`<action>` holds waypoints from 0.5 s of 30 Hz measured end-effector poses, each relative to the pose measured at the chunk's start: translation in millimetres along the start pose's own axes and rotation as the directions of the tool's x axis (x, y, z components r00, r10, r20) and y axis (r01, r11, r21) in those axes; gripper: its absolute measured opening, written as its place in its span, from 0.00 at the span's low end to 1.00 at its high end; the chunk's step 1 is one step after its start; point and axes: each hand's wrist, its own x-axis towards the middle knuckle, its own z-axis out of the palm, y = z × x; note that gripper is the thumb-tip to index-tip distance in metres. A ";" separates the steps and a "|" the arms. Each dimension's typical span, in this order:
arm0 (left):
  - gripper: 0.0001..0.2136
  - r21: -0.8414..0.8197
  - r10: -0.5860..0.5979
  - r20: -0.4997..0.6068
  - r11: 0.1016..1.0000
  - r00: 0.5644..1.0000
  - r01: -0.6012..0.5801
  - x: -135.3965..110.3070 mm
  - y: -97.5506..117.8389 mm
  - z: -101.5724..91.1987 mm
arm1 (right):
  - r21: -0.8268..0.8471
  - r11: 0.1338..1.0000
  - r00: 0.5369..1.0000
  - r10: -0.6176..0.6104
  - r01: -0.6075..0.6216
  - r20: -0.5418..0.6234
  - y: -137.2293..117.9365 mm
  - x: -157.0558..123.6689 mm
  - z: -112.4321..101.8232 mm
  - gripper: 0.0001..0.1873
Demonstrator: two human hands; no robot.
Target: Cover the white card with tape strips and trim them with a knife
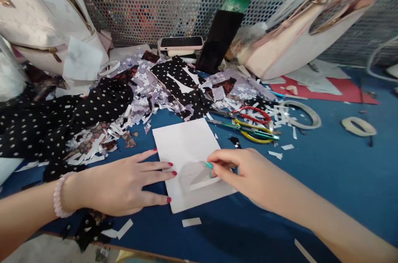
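Note:
A white rectangular sheet point(183, 142), perhaps card or a stack of paper, lies on the blue table at the centre. My left hand point(124, 184) is open, its spread fingertips resting on the sheet's left edge; a pink bead bracelet circles that wrist. Over the sheet's right half, my right hand point(239, 167) is closed, thumb and fingers pinched together on one end of a narrow white strip point(202, 184). The strip's other end reaches left across the sheet, low over it or touching it. Whether it is tape or paper I cannot tell.
Red-handled scissors point(253, 113) and yellow-handled scissors point(258, 134) lie beyond my right hand. Tape rolls point(359, 127) sit to the right. Black dotted fabric point(105, 103) and scraps cover the left and back. A bottle in a black sleeve point(219, 39), a phone point(181, 43) and bags point(298, 43) stand behind.

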 end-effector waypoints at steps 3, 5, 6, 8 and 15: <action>0.15 0.015 -0.004 -0.027 1.000 1.000 0.005 0.7 1.6 0.0 | -0.074 0.992 0.989 -0.110 0.103 -0.101 -1.6 -4.7 3.0 0.14; 0.15 0.046 0.010 -0.042 0.999 0.999 -0.008 0.7 2.2 0.5 | -0.110 0.980 0.971 -0.180 0.164 -0.159 -1.5 -6.6 5.8 0.13; 0.15 0.068 0.025 -0.050 0.997 0.998 -0.022 0.6 2.2 0.9 | -0.121 0.976 0.963 -0.202 0.182 -0.178 -1.2 -7.1 7.2 0.12; 0.15 0.116 0.057 -0.066 0.992 0.996 -0.049 0.3 2.0 1.6 | -0.138 0.971 0.957 -0.220 0.195 -0.191 -0.7 -7.9 9.8 0.12; 0.14 0.196 0.102 -0.084 0.977 0.991 -0.084 0.9 1.6 3.1 | -0.150 0.956 0.943 -0.278 0.252 -0.184 -2.6 -8.8 15.4 0.15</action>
